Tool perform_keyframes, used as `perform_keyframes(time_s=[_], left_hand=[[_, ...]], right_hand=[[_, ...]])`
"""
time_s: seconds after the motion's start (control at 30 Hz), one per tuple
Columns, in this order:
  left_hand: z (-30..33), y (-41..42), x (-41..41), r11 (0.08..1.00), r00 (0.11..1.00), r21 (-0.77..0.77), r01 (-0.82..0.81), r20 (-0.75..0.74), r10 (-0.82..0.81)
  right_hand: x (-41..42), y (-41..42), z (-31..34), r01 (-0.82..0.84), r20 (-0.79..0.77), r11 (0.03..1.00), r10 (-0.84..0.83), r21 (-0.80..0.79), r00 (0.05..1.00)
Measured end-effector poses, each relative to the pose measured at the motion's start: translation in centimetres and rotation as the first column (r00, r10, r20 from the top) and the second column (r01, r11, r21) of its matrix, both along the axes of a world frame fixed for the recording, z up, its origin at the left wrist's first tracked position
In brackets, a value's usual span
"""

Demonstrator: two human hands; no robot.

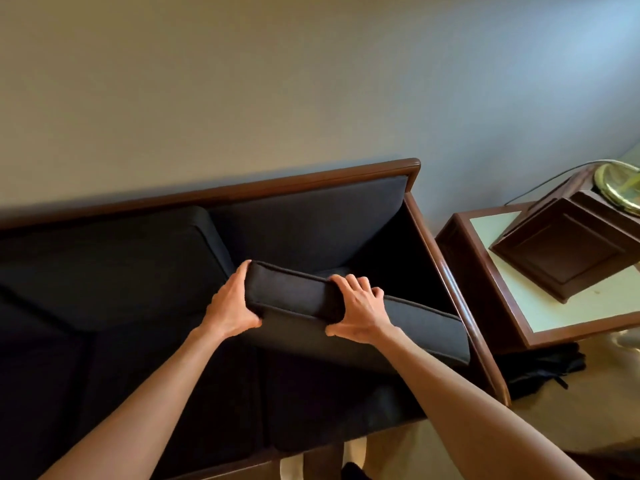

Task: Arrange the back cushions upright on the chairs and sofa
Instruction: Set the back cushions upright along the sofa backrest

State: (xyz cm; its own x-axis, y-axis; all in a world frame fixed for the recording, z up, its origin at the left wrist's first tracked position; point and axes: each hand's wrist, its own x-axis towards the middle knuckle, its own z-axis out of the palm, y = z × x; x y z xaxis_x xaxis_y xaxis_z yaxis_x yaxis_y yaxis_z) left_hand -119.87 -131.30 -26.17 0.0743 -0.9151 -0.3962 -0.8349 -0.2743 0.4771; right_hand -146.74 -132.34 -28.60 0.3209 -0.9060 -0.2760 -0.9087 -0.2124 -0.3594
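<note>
A dark sofa with a brown wooden frame (311, 178) stands against the wall. I hold a dark back cushion (398, 327) over the right end of the seat, tilted, its upper edge toward me. My left hand (230, 304) grips its left corner. My right hand (360, 311) clasps the upper edge, fingers over the top. Another back cushion (114, 261) leans upright against the sofa back on the left. The padded sofa back (311, 216) shows bare behind the held cushion.
A wooden side table (491, 299) with a pale top stands right of the sofa arm. On it lies a dark wooden box-like object (564, 251) and a brass lamp base (620, 185) with a cord. A black bag (540, 372) lies on the floor below.
</note>
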Motion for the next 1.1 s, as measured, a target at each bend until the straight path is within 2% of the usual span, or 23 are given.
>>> perform_keyframes(time_s=[0.1,0.17,0.23,0.33,0.47,0.6,0.73,0.87,1.1], left_hand=[[-0.8,0.5,0.2,0.992,0.993,0.129,0.012,0.117,-0.027],[-1.3,0.5,-0.9,0.963,0.968,0.251,0.103,0.199,-0.155],[-2.0,0.5,-2.9,0.94,0.948,0.304,0.154,0.224,-0.228],[-3.4,0.6,-5.6,0.958,0.928,0.232,0.167,0.292,-0.233],[-4.8,-0.8,-5.7,0.963,0.846,0.115,0.243,0.461,-0.269],[-5.5,-4.0,-4.3,0.928,0.805,0.105,0.357,0.47,-0.363],[-4.9,-8.0,-4.2,0.919,0.777,0.117,0.377,0.501,-0.382],[-4.4,-10.7,-4.1,0.936,0.795,0.104,0.337,0.501,-0.343],[-4.2,-14.2,-6.3,0.972,0.844,0.005,0.234,0.496,-0.206]], right_hand=[[0.8,0.6,-2.4,-0.053,-0.053,0.998,0.056,0.04,0.997],[0.9,1.4,-3.7,-0.126,-0.147,0.992,0.126,0.007,0.981],[0.5,1.9,-4.3,-0.145,-0.185,0.989,0.138,-0.022,0.973],[-1.3,1.9,-4.2,-0.139,-0.221,0.99,0.133,-0.014,0.966],[-3.3,1.4,-4.4,-0.152,-0.256,0.988,0.148,0.004,0.955],[-3.5,-1.3,-4.5,-0.108,-0.292,0.994,0.11,0.025,0.95],[-3.7,-6.4,-3.6,-0.113,-0.305,0.989,0.139,0.1,0.942],[-4.5,-11.0,-3.2,-0.17,-0.299,0.98,0.195,0.107,0.934],[-5.8,-19.2,-2.5,-0.309,-0.353,0.951,0.291,0.007,0.889]])
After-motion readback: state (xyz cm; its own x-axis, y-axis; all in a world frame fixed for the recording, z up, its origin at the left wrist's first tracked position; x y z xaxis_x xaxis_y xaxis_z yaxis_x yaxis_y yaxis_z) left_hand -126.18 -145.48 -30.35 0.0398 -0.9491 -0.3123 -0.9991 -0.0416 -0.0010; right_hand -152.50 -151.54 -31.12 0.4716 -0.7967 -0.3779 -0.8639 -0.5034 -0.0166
